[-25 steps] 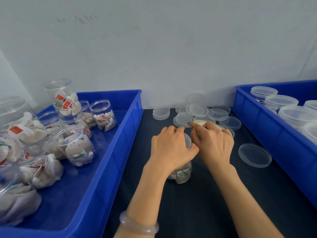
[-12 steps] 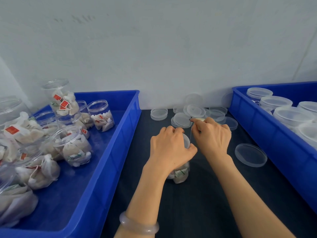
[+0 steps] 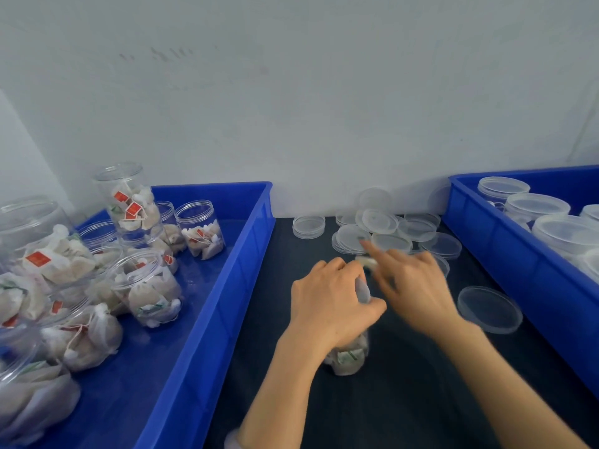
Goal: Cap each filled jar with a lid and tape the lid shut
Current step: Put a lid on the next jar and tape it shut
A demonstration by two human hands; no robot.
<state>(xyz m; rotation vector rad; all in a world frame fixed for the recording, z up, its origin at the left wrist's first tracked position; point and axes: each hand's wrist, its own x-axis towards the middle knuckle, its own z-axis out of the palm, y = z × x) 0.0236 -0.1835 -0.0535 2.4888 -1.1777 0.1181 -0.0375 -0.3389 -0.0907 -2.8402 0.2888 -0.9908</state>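
One filled jar stands on the worktop beneath the left hand, which grips its top, while the right hand just beside is too blurred to tell its grip; a hurried tug there could topple the jar.

Your left hand and right hand are bare, skin uncovered right to the frame edge. Your left wrist carries a pale translucent bangle, cropped at the bottom.
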